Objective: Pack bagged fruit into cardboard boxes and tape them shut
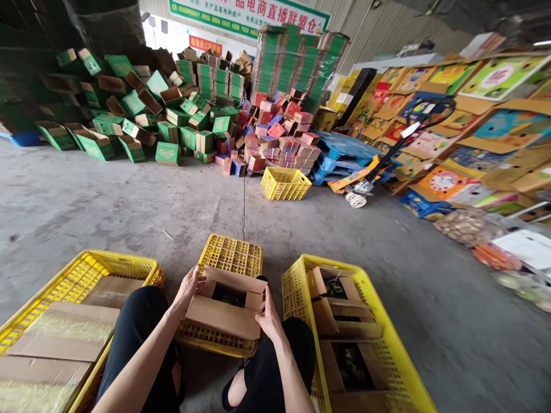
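A small brown cardboard box (224,312) with its flaps up rests on an overturned yellow plastic crate (232,255) between my knees. Something dark lies inside it. My left hand (188,287) presses against the box's left side flap, fingers wrapped on its edge. My right hand (267,315) grips the box's right corner, fingers closed on the cardboard.
A yellow crate (387,344) at my right holds several open cardboard boxes. Another yellow crate (86,269) at my left holds flat cardboard sheets. Ahead stand a small yellow basket (285,183), a pallet jack (365,178), and heaps of green and red boxes (172,115). Printed cartons (473,126) line the right.
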